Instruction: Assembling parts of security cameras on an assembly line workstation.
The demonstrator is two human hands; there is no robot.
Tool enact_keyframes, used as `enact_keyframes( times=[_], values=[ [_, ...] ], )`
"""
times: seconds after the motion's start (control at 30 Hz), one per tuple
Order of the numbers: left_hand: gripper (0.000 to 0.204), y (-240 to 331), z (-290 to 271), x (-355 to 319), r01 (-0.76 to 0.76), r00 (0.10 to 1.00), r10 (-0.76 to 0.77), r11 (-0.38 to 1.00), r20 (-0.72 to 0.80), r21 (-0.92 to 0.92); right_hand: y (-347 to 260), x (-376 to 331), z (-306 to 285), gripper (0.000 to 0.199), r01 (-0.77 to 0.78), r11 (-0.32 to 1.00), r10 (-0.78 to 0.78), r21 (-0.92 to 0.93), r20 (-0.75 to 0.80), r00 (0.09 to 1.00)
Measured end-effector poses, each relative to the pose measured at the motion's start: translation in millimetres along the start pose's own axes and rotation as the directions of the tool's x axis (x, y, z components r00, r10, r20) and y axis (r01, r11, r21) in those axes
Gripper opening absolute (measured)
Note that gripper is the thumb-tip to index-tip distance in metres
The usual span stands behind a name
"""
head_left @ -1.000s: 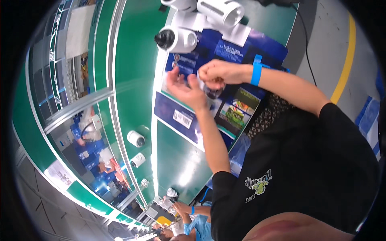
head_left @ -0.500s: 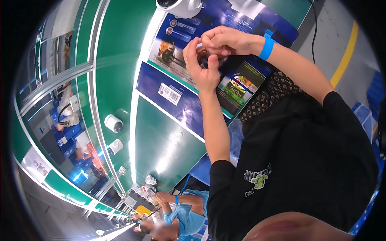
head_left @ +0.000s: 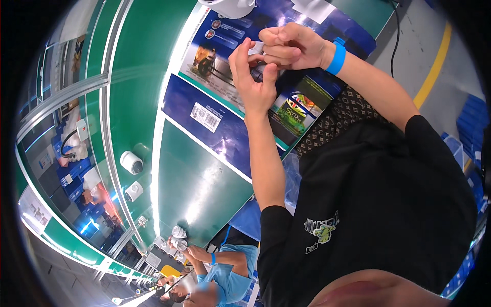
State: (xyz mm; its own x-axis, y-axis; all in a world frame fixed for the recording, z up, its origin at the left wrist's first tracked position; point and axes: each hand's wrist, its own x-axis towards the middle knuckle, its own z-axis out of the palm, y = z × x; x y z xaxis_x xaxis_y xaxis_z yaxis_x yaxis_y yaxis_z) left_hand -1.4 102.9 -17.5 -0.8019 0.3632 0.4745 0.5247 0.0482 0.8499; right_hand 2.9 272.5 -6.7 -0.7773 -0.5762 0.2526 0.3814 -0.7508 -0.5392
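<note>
My left hand [head_left: 253,77] and my right hand [head_left: 294,46] meet above a flat blue printed carton [head_left: 230,123] on the green bench [head_left: 199,189]. Together the fingertips pinch a small white piece [head_left: 257,48], which the fingers mostly hide. The right hand is curled into a fist over it, with a blue wristband [head_left: 336,59] behind it. My left thumb and forefinger reach up to it from below. A white dome camera [head_left: 227,5] sits just beyond the hands at the top edge.
Two more white cameras [head_left: 131,162] [head_left: 134,191] lie on the green belt to the left. A co-worker in a blue shirt [head_left: 220,271] works further along the bench. On the right are a black cable [head_left: 394,36] and a yellow floor line [head_left: 434,61].
The view has tipped, so the hands now sit higher in the picture and the white camera has slid to the top edge. The hands have closed tighter together on the small piece.
</note>
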Motion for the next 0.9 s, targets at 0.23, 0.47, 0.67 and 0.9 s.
enact_keyframes(
  times=[0.23,0.47,0.67,0.9],
  values=[
    [0.065,-1.0,0.0,0.1,-0.001,1.0,0.0,1.0,0.015,0.019,0.4,-0.1,1.8,0.031,0.052,0.998,-0.05,0.032,-0.052,0.997],
    [0.072,-2.3,1.3,-0.7,0.042,0.999,-0.042,0.999,0.007,-0.001,2.0,-1.8,1.7,0.028,0.113,0.987,-0.12,-0.115,-0.059,0.991],
    [0.076,1.1,-0.1,-1.5,0.062,0.998,-0.062,0.998,0.012,0.003,1.4,-3.5,1.9,0.024,0.068,0.985,-0.08,-0.157,-0.068,0.995],
    [0.08,5.4,2.6,-1.6,0.08,0.997,-0.081,0.993,-0.009,-0.086,-1.5,-2.9,3.9,0.021,0.032,0.999,-0.034,-0.032,-0.049,0.998]
  ],
)
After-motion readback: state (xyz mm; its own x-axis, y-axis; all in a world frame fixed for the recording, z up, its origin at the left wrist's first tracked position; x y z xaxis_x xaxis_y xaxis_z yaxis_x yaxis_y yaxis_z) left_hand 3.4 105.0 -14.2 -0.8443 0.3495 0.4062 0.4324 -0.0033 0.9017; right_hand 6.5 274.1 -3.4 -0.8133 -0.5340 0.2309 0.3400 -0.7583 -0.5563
